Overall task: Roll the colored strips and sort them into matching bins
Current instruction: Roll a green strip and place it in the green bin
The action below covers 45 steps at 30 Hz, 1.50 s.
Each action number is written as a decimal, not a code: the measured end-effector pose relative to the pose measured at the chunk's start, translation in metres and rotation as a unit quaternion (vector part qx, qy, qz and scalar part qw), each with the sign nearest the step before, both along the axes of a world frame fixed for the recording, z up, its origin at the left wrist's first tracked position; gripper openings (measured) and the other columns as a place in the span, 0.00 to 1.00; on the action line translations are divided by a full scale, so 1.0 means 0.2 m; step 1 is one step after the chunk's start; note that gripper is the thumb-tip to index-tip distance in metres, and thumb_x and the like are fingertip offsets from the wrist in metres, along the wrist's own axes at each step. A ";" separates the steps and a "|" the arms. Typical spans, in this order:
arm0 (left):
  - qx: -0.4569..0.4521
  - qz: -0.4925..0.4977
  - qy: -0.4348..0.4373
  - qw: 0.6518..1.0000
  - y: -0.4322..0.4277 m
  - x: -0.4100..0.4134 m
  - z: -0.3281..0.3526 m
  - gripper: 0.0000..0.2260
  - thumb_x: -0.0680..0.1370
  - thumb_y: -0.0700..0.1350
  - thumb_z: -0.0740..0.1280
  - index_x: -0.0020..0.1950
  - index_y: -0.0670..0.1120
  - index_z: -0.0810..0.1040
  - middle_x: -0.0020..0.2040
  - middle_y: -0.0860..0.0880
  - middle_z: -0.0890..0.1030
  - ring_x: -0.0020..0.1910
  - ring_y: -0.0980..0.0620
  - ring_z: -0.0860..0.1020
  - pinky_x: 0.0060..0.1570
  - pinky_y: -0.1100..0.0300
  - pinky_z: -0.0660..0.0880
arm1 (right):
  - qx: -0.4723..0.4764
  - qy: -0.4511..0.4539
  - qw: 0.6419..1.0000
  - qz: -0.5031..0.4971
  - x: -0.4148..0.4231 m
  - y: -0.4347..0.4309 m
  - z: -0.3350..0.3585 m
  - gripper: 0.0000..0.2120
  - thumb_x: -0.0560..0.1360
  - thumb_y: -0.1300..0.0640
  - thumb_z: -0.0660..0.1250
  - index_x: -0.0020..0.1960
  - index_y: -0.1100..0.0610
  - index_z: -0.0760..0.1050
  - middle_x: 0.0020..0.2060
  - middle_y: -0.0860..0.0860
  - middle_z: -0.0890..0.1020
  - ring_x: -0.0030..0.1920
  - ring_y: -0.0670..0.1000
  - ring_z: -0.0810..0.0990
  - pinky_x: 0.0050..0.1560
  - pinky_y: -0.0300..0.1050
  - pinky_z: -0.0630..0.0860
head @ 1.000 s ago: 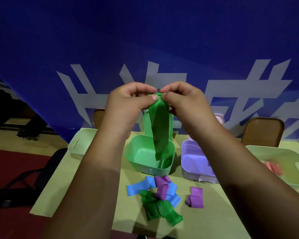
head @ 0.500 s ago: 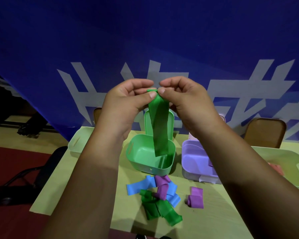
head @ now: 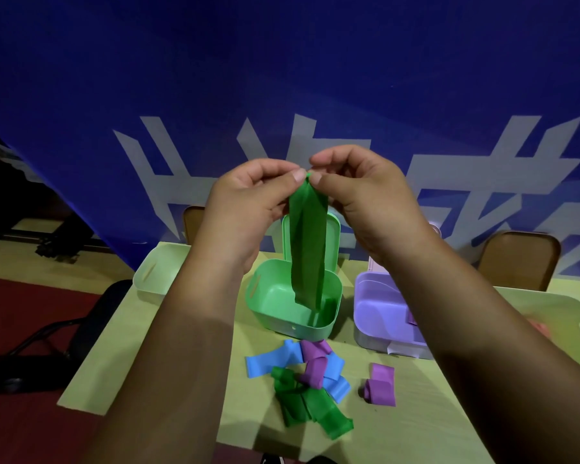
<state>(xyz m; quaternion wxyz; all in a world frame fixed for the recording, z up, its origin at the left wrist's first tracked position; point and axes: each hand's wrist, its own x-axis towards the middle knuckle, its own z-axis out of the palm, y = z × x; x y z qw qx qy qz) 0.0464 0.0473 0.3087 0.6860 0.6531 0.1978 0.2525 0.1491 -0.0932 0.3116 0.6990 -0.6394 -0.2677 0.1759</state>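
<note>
Frame centre: left hand (head: 248, 202) and right hand (head: 365, 199) pinch top end of green strip (head: 307, 252) between thumbs and curled forefingers; strip hangs below fingertips, over green bin (head: 265, 296).

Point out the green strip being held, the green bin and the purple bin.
green strip (head: 307, 249): head view, middle of the hanging length.
green bin (head: 302, 329): head view, front wall.
purple bin (head: 375, 306): head view, inside wall.

dk green strip (head: 307, 242); lt green bin (head: 267, 308); lilac bin (head: 375, 313); loose strips (head: 310, 373) blue, purple, green; surface (head: 399, 430) pale yellow-green; backdrop (head: 282, 61) blue w/ white lettering
</note>
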 end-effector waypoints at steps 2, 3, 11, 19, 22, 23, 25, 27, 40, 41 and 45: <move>0.009 0.003 0.000 1.000 0.00 0.00 0.00 0.07 0.79 0.43 0.77 0.56 0.47 0.88 0.54 0.41 0.88 0.57 0.40 0.88 0.65 0.37 0.82 | 0.001 0.001 1.000 0.002 0.00 0.00 0.00 0.09 0.80 0.67 0.73 0.58 0.57 0.83 0.47 0.55 0.86 0.49 0.50 0.85 0.57 0.49 0.84; 0.014 0.006 -0.002 1.000 0.00 0.01 0.00 0.07 0.78 0.43 0.78 0.56 0.47 0.88 0.54 0.41 0.88 0.57 0.39 0.87 0.65 0.36 0.81 | 0.003 0.008 1.000 0.003 0.01 0.00 0.00 0.09 0.79 0.67 0.73 0.58 0.58 0.83 0.48 0.56 0.86 0.50 0.51 0.85 0.58 0.50 0.84; 0.043 0.011 -0.017 0.999 0.01 0.02 0.00 0.09 0.76 0.42 0.78 0.56 0.47 0.89 0.55 0.37 0.87 0.59 0.32 0.85 0.64 0.32 0.80 | -0.007 0.007 1.000 -0.019 0.01 0.00 -0.02 0.06 0.81 0.56 0.74 0.56 0.56 0.84 0.47 0.57 0.87 0.46 0.51 0.84 0.54 0.51 0.84; 0.015 0.014 -0.018 1.000 -0.02 0.02 0.00 0.09 0.81 0.37 0.75 0.61 0.43 0.86 0.54 0.41 0.88 0.56 0.41 0.88 0.62 0.40 0.83 | -0.041 -0.034 0.998 -0.027 0.02 -0.01 -0.01 0.05 0.81 0.54 0.74 0.56 0.52 0.85 0.49 0.55 0.88 0.53 0.56 0.88 0.58 0.60 0.85; 0.011 0.023 -0.027 0.999 -0.03 0.02 0.01 0.09 0.81 0.36 0.74 0.61 0.41 0.85 0.54 0.40 0.88 0.55 0.42 0.88 0.59 0.46 0.85 | -0.054 -0.024 0.998 -0.022 0.02 0.00 -0.02 0.08 0.81 0.49 0.74 0.55 0.52 0.85 0.47 0.53 0.88 0.52 0.56 0.88 0.59 0.64 0.84; 0.015 0.024 -0.028 0.999 -0.03 0.03 0.01 0.09 0.81 0.35 0.74 0.61 0.41 0.85 0.53 0.40 0.88 0.54 0.42 0.89 0.58 0.47 0.85 | -0.063 -0.025 0.998 -0.020 0.02 0.00 -0.02 0.09 0.81 0.48 0.73 0.55 0.52 0.85 0.46 0.52 0.89 0.51 0.56 0.88 0.58 0.64 0.84; 0.028 0.026 -0.030 0.999 -0.02 0.03 0.00 0.08 0.81 0.36 0.74 0.60 0.41 0.85 0.52 0.41 0.88 0.53 0.42 0.89 0.57 0.48 0.86 | -0.086 -0.035 0.996 -0.014 0.03 0.00 -0.02 0.11 0.82 0.45 0.72 0.54 0.52 0.86 0.45 0.51 0.89 0.49 0.53 0.88 0.56 0.60 0.85; 0.040 0.027 -0.029 0.998 -0.01 0.04 0.00 0.08 0.80 0.36 0.75 0.59 0.42 0.86 0.50 0.42 0.88 0.52 0.42 0.89 0.55 0.49 0.86 | -0.095 -0.041 0.995 -0.010 0.04 -0.01 -0.02 0.12 0.82 0.44 0.72 0.53 0.53 0.87 0.44 0.49 0.88 0.46 0.46 0.87 0.50 0.49 0.85; -0.003 0.008 -0.009 1.000 -0.02 0.04 0.01 0.13 0.80 0.33 0.73 0.63 0.41 0.84 0.55 0.42 0.89 0.56 0.43 0.88 0.60 0.48 0.85 | -0.032 -0.004 0.999 -0.011 0.06 0.00 -0.04 0.04 0.80 0.56 0.75 0.53 0.55 0.86 0.48 0.60 0.87 0.51 0.63 0.86 0.59 0.67 0.82; -0.007 0.005 -0.007 1.000 -0.02 0.04 0.01 0.13 0.80 0.33 0.73 0.64 0.41 0.84 0.55 0.43 0.89 0.56 0.44 0.88 0.60 0.49 0.85 | -0.027 0.006 1.000 -0.011 0.06 0.01 -0.05 0.04 0.80 0.57 0.75 0.53 0.56 0.86 0.48 0.62 0.87 0.49 0.61 0.86 0.59 0.67 0.82; -0.017 -0.001 -0.004 1.000 -0.03 0.05 0.01 0.11 0.81 0.38 0.74 0.63 0.42 0.84 0.56 0.42 0.89 0.57 0.43 0.88 0.62 0.47 0.84 | -0.016 0.020 1.000 -0.003 0.07 0.00 -0.06 0.04 0.79 0.57 0.75 0.54 0.55 0.86 0.50 0.65 0.85 0.46 0.58 0.82 0.59 0.69 0.81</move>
